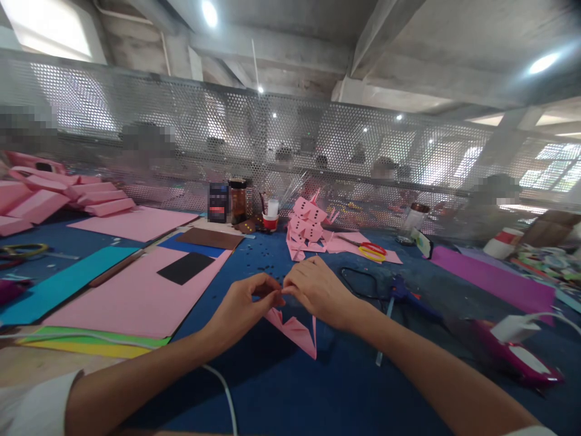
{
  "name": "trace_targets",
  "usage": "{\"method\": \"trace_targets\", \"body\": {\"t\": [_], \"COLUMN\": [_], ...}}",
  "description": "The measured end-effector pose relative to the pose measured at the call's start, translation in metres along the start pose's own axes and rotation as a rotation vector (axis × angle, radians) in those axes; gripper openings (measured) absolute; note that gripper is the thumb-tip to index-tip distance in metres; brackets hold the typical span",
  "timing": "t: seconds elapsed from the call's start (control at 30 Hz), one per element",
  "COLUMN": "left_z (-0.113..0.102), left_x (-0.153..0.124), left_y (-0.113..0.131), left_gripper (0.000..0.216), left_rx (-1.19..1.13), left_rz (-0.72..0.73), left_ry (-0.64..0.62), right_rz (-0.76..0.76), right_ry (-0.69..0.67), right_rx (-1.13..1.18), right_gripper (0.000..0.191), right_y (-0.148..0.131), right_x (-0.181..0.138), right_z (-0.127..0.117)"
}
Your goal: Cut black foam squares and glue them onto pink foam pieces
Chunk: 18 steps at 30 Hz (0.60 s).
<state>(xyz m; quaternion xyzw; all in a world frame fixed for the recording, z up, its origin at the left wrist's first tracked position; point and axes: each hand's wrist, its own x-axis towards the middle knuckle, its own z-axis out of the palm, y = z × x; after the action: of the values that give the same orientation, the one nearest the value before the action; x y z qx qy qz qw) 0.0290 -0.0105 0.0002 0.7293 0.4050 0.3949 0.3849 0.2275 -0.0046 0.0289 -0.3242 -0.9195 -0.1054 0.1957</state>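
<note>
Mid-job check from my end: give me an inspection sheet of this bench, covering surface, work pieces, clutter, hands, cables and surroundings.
Surface: blue mat, small dark bits scattered past the hands.
Work pieces: folded pink piece at the hands; pink model with dark dots beyond.
Clutter: scissors on pink paper; glue gun to the right; black sheet on a pink one to the left.
Hands: left hand pinches the piece; right hand meets its fingertips, exact grip hidden.
Cables: white cable on the mat between the forearms; another from the white adapter.
Surroundings: perforated screen behind; lit ceiling lights.
</note>
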Motion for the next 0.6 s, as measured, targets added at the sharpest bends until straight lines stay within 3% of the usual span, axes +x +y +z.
{"method": "trace_targets", "body": {"t": [0.33, 0.6], "left_z": [-0.0008, -0.0006], "left_x": [0.0006, 0.0007], "left_y": [-0.003, -0.0031], "left_gripper": [0.013, 0.015], "left_rx": [-0.085, -0.065], "left_rz": [-0.055, -0.024], "left_ry": [-0.003, -0.021], "right_rz": [0.127, 0.128], "right_ry": [-0.006, 0.018], "right_rx": [0.37, 0.34], "right_gripper": [0.015, 0.007], "right_y": [0.0067, 0.0036], "right_x": [0.0025, 0.0012], "right_z": [-0.0019, -0.0005]}}
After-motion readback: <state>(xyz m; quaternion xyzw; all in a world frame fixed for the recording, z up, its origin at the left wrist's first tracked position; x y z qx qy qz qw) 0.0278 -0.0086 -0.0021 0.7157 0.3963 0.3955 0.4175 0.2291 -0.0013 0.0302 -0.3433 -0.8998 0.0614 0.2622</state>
